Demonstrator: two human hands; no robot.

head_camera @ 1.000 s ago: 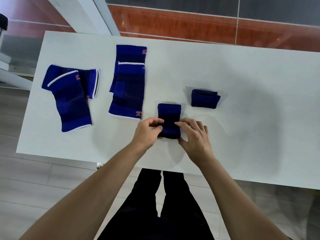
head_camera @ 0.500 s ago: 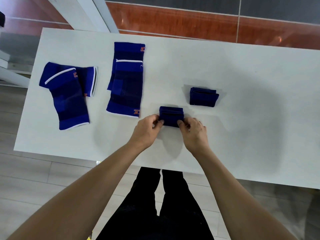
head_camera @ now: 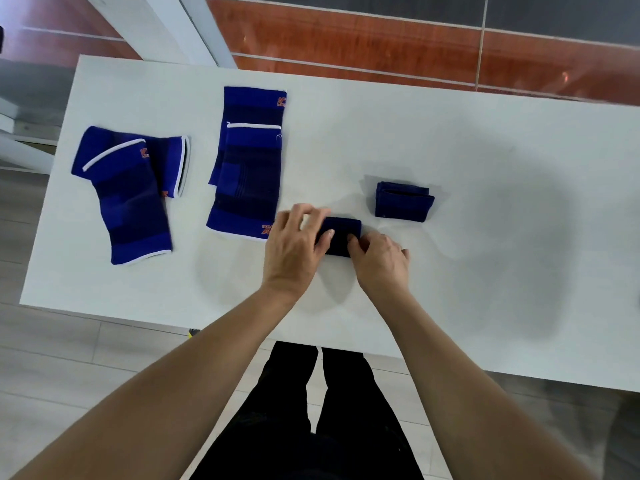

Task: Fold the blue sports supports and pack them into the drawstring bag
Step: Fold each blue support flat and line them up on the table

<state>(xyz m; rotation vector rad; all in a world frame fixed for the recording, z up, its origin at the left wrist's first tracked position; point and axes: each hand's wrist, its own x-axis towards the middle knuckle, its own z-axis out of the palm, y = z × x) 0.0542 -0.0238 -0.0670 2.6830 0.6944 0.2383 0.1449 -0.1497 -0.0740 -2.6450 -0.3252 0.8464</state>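
Here the folded support (head_camera: 341,235) sits pinched between left hand (head_camera: 294,245) and right hand (head_camera: 379,259).

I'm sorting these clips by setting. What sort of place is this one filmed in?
Probably a plain indoor room set up for the recording, not clearly a home or shop. A bare white table holds only blue supports, the floor is pale tile or plank, and the wall base shows red-brown panels.

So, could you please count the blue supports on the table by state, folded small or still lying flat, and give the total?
Folded small: 2, the folded support lying free and the support being folded under the left hand and right hand.
Lying flat: 4, in two overlapping pairs, the left pair and the middle pair.
Total: 6
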